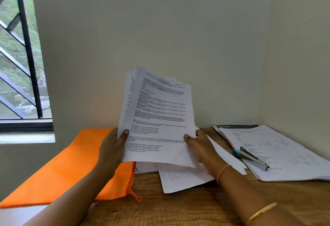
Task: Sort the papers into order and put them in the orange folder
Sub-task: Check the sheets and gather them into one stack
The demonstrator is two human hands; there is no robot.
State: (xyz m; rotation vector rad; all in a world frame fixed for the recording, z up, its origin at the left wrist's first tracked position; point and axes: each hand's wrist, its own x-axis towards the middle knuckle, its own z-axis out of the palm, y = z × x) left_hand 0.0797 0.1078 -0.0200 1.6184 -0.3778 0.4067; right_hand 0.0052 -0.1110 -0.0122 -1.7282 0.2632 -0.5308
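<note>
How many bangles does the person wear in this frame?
2. A thin bangle sits at the right wrist; a wider gold bangle lies farther up the same forearm. None shows on the left arm, whose upper part is out of frame.

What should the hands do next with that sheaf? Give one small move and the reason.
Probably lower the sheaf and tap its bottom edge on the table to square it: the left hand and right hand grip its lower corners upright, and its top edges are fanned unevenly.
</note>
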